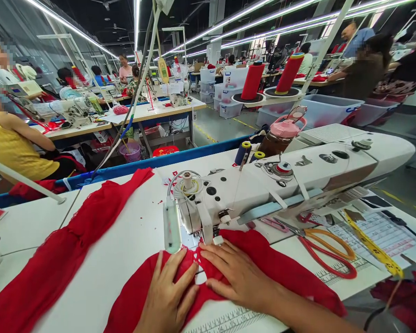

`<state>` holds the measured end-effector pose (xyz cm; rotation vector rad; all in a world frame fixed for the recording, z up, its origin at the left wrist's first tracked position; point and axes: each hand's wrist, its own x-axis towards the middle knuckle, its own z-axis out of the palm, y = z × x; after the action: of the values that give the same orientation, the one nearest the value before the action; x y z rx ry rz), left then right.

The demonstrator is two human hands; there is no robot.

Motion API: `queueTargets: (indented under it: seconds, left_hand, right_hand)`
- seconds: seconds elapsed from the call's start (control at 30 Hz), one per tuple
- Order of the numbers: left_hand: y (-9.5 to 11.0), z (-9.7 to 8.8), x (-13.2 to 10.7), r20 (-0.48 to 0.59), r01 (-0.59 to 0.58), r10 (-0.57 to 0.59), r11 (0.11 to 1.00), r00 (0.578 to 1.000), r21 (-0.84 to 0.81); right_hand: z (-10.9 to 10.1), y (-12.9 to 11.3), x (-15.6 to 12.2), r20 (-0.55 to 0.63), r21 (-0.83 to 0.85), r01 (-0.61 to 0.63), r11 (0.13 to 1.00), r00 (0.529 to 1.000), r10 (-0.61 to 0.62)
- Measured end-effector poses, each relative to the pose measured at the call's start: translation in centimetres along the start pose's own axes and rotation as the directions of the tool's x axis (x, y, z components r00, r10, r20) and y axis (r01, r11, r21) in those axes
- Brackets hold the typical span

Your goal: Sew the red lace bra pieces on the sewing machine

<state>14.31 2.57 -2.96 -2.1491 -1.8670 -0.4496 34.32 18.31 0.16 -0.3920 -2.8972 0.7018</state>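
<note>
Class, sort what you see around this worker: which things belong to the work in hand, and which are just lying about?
In the work:
- red fabric, under the left hand and right hand
- sewing machine, its needle end at the fabric

Apparently lying about:
- scissors
- yellow tape measure
- pink-lidded bottle

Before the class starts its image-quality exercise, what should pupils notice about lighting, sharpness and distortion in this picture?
Head view: ceiling lights glare as white streaks against the dark ceiling; head view: the wide lens seems to stretch the sewing machine towards the right edge; head view: the fingers look fairly crisp on the red cloth.
</note>
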Motion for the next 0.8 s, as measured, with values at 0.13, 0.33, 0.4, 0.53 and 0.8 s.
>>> queueTargets:
  seconds: [0.13,0.33,0.4,0.53,0.8]
  left_hand:
    - [0.02,-0.28,-0.08,0.056,0.063,-0.06,0.997,0.997,-0.046]
    - [0.11,-0.61,-0.07,0.106,0.142,-0.13,0.984,0.986,-0.111]
    - [0.08,-0.55,-0.11,0.122,0.161,-0.147,0.98,0.982,-0.115]
    - [-0.02,-0.41,-0.33,0.161,0.193,-0.171,0.972,0.972,-0.133]
    - [-0.22,-0.38,-0.33,0.192,0.218,-0.184,0.961,0.964,-0.173]
  right_hand:
    - [0.09,0.06,-0.06,0.009,0.008,-0.018,1.0,1.0,0.018]
    - [0.04,0.28,-0.07,0.051,0.041,-0.035,0.999,0.998,0.033]
    - [-0.02,0.28,-0.06,0.049,0.049,-0.034,0.998,0.998,0.031]
    - [-0.2,0.19,-0.02,0.052,0.059,-0.035,0.998,0.998,0.032]
    - [-0.5,-0.01,0.05,0.059,0.072,-0.038,0.997,0.998,0.034]
